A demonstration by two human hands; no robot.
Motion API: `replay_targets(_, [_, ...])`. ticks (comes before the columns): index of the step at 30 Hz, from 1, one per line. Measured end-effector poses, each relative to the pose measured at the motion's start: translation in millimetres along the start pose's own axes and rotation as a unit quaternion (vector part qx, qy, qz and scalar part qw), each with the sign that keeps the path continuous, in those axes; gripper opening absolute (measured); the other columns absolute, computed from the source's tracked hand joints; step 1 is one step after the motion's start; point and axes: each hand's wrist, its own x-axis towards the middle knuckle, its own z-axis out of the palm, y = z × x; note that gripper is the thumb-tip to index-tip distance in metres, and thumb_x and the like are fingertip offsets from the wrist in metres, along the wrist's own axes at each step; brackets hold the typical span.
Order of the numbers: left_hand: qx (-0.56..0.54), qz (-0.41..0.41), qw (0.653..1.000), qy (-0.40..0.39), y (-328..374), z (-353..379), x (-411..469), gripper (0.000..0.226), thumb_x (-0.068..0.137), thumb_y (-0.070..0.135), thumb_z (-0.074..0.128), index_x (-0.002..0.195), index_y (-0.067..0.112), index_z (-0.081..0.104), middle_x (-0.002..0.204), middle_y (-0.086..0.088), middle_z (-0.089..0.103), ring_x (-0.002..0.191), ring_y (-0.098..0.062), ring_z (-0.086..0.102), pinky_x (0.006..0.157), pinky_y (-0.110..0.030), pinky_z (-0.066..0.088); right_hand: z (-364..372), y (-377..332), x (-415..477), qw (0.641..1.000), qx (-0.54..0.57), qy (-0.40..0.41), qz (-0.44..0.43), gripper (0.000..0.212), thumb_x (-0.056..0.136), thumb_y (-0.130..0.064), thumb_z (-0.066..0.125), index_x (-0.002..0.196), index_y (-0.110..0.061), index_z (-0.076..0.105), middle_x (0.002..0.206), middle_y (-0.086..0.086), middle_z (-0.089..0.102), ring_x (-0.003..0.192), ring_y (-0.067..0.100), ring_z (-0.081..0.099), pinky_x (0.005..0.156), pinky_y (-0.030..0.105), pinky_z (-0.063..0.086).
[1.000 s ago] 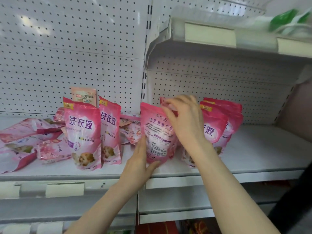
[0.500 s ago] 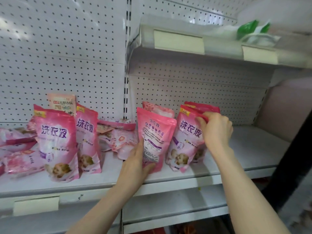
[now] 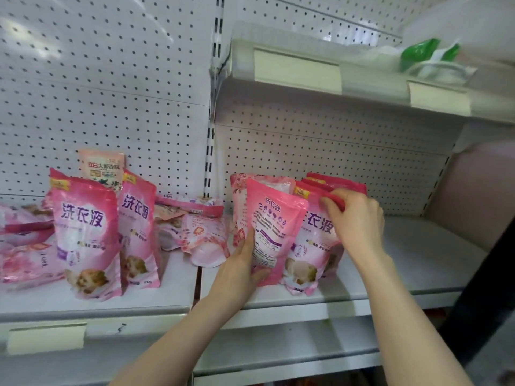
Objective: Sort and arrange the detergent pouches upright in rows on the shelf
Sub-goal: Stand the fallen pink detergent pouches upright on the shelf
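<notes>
Landmark: slotted upright post (image 3: pixel 211 135) between the two bays. Right of the post, the shelf (image 3: pixel 418 263) has a cluster of pink detergent pouches standing near its front edge, and bare shelf runs from the cluster out to the far right end and back to the pegboard. The back-facing pouch (image 3: pixel 274 227) stands closest to the post. The left hand (image 3: pixel 242 263) holds its lower left side, grip closed round it with the thumb across the bottom front. Just right of it and touching, the front-facing pouch (image 3: pixel 312 246) leans slightly. The right hand (image 3: pixel 359 218) pinches its red top edge, grip clamped. The rear pouches (image 3: pixel 345 183) stand behind, mostly hidden. Left of the post, two standing pouches (image 3: pixel 86 232) sit near the front lip, with lying pouches (image 3: pixel 195 232) heaped flat behind and beside them. Above, right of the post, the upper shelf (image 3: pixel 306 87) carries green packs (image 3: pixel 418 54), blurred.
</notes>
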Motion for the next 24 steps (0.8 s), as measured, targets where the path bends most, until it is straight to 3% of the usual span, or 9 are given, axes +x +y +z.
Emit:
replay_targets(4, [0.011,0.007,1.000,0.010,-0.1,-5.7,-9.0,0.100,0.080,0.032,0.076,0.156,0.019,0.013,0.153,-0.009,0.039,0.123,-0.029,0.055,0.096,-0.036,0.047,-5.8,1.5,-14.2,1.000,0.024,0.014,0.000,0.021,0.091,-0.036,0.063,0.109,-0.029,0.072,0.099,0.008,0.076,0.093,0.039,0.067,0.074,0.036,0.047])
replay_targets(8, [0.034,0.037,0.998,0.041,2.9,-15.2,-16.2,0.088,0.081,0.029,0.077,0.152,0.015,0.028,0.153,-0.008,0.040,0.131,-0.028,0.049,0.101,-0.033,0.042,-11.0,-2.1,-25.6,0.998,0.052,0.034,-0.012,0.031,0.090,-0.029,0.066,0.121,-0.027,0.067,0.110,0.005,0.074,0.099,0.034,0.067,0.083,0.037,0.048])
replay_targets(10, [0.086,0.064,0.991,0.077,1.3,-25.0,-20.3,0.082,0.082,0.027,0.076,0.150,0.012,0.034,0.153,-0.010,0.039,0.134,-0.030,0.046,0.107,-0.036,0.038,-14.4,-3.3,-29.4,0.996,0.064,0.049,-0.026,0.035,0.090,-0.026,0.067,0.124,-0.025,0.065,0.115,0.001,0.072,0.104,0.028,0.066,0.086,0.034,0.046])
replay_targets(13, [0.231,0.087,0.958,0.142,-6.3,-44.5,-18.3,0.073,0.082,0.028,0.075,0.145,0.007,0.043,0.149,-0.016,0.044,0.140,-0.039,0.036,0.115,-0.050,0.029,-20.0,-6.9,-32.2,0.994,0.066,0.072,-0.043,0.035,0.091,-0.024,0.066,0.126,-0.021,0.064,0.119,0.002,0.068,0.108,0.028,0.059,0.091,0.036,0.043])
replay_targets(16, [0.317,-0.020,0.948,0.035,-16.4,-61.3,-11.6,0.067,0.095,0.040,0.054,0.152,0.017,0.027,0.159,-0.012,0.024,0.148,-0.038,0.016,0.119,-0.055,0.018,-24.5,-22.9,-37.4,0.984,0.040,0.154,-0.081,0.031,0.094,-0.022,0.062,0.125,-0.017,0.065,0.119,0.008,0.064,0.110,0.029,0.049,0.093,0.036,0.039])
replay_targets(19, [0.351,-0.029,0.935,-0.037,-22.3,-61.6,-16.6,0.052,0.096,0.037,0.052,0.143,0.021,0.037,0.150,-0.005,0.038,0.142,-0.032,0.029,0.113,-0.046,0.033,-21.6,-50.1,-45.1,0.966,0.055,0.203,-0.148,0.024,0.095,-0.016,0.062,0.117,-0.012,0.069,0.115,0.009,0.065,0.109,0.026,0.049,0.092,0.035,0.039])
replay_targets(22, [0.365,-0.012,0.931,-0.022,-23.1,-61.2,-27.2,0.044,0.094,0.026,0.054,0.137,0.024,0.043,0.141,0.000,0.046,0.131,-0.027,0.043,0.105,-0.038,0.041,-4.7,-81.9,-57.3,0.957,0.090,0.178,-0.212,0.022,0.091,-0.005,0.065,0.111,-0.009,0.072,0.109,0.008,0.068,0.104,0.025,0.054,0.090,0.030,0.041])
replay_targets(24, [0.373,-0.003,0.927,-0.016,-23.2,-62.7,-37.9,0.043,0.094,0.025,0.051,0.136,0.027,0.044,0.137,0.003,0.048,0.124,-0.025,0.047,0.098,-0.037,0.044,15.1,-101.1,-68.0,0.957,0.112,0.107,-0.244,0.022,0.090,-0.002,0.065,0.110,-0.008,0.073,0.109,0.007,0.070,0.102,0.024,0.060,0.092,0.030,0.045])
